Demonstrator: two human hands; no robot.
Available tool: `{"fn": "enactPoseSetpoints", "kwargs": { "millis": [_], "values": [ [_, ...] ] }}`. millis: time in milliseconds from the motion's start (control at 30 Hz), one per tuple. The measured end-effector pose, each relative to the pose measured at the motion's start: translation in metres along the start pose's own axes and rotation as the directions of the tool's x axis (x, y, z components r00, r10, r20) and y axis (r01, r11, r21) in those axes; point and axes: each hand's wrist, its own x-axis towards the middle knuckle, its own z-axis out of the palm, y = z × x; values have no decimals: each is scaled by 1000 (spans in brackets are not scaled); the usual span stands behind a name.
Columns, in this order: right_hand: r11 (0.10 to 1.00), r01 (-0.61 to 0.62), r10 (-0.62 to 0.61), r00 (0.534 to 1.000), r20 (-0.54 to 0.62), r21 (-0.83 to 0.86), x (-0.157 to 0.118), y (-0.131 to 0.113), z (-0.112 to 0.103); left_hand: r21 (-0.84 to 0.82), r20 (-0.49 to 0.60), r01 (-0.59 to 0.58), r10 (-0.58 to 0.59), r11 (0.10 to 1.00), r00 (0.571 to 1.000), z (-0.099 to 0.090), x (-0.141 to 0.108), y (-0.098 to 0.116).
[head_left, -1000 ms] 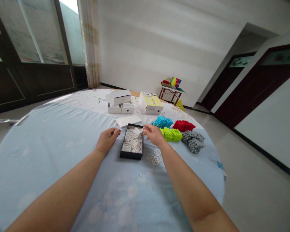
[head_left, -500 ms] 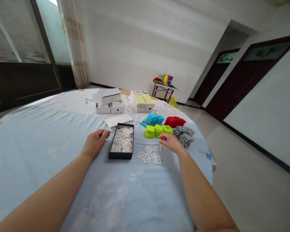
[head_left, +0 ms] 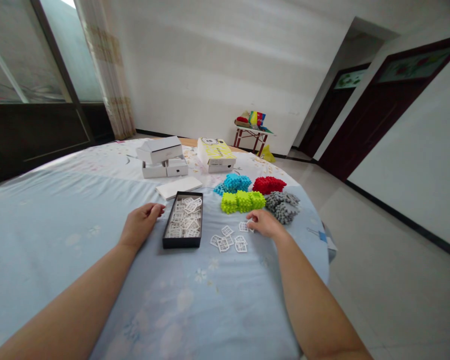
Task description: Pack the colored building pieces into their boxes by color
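Note:
My right hand [head_left: 264, 223] is low over the tablecloth, its fingers curled down over small white lattice pieces shaped like arched windows [head_left: 241, 244]. Its fingertips cover part of one piece at the far right of this loose group, and whether they pinch it is hidden. On the other side, my left hand [head_left: 140, 226] rests with curled fingers on the cloth, just left of a black open box [head_left: 182, 244]. No object shows in it. Many more white window pieces [head_left: 183, 220] lie jumbled inside that box.
Beyond my right hand stand lime-green [head_left: 243, 201], blue [head_left: 237, 183], red [head_left: 269, 185] and grey [head_left: 283, 206] clusters of knobbly pieces. A white lid [head_left: 179, 187], stacked white boxes [head_left: 161, 150] and a yellow-and-white box [head_left: 216, 155] sit farther back. A blue clip [head_left: 323, 236] is at the right table edge.
My right hand has lowered a little onto the white pieces at the right of the group. My left hand stays beside the black box. The whole view has shifted slightly.

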Motion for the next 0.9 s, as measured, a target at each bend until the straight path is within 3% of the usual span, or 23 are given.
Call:
{"fn": "enactPoseSetpoints", "kwargs": {
  "millis": [267, 367, 500, 700, 800, 900],
  "values": [
    [964, 36, -51, 997, 50, 265, 0, 1, 6, 2, -12, 6, -6, 1000, 1000, -1, -1, 3],
    [910, 69, -70, 997, -12, 410, 0, -7, 4, 2, -6, 2, -2, 1000, 1000, -1, -1, 3],
    [812, 137, -71, 988, -137, 567, 6, -38, -2, -4, 7, 5, -5, 1000, 1000, -1, -1, 3],
    [760, 235, -191, 972, -138, 606, 38, -103, 6, -50, 15, 8, -8, 999, 1000, 0, -2, 4],
    [694, 186, -149, 982, -115, 696, 57, -126, 15, -55, 12, 5, -4, 999, 1000, -1, -2, 2],
    [619, 126, -102, 992, -79, 775, 64, -131, 21, -46, -2, 0, -1, 999, 1000, -2, -1, 0]
  ]
}}
